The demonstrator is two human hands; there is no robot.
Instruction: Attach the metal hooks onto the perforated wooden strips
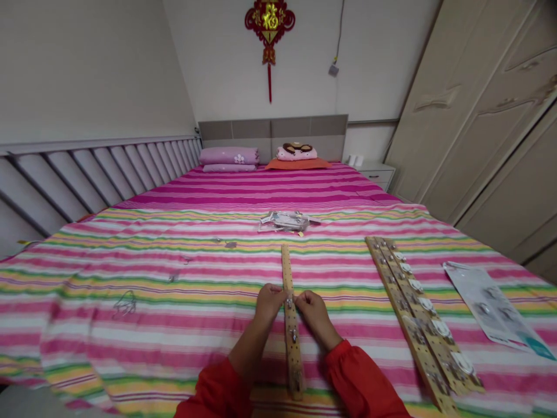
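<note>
A narrow wooden strip with rows of holes (292,354) lies lengthwise before me on the striped sheet. Partway along it sits a small metal hook (289,302), apparently on a clear backing. My left hand (268,303) pinches at the hook's left edge, thumb and forefinger together. From the right side, my right hand (314,313) pinches at the same hook, its other fingers curled. The fingertips hide the edges of the backing. Nearer to me on the strip are another metal hook (293,335) and a third fitting (296,380).
At right lie two perforated strips (402,302) bearing several hooks and white round pieces. Beside them is a clear blister pack (496,307). Plastic packets (285,220) lie beyond my strip. A clear crumpled piece (125,303) and small bits lie left. A slatted rail (108,168) borders the bed.
</note>
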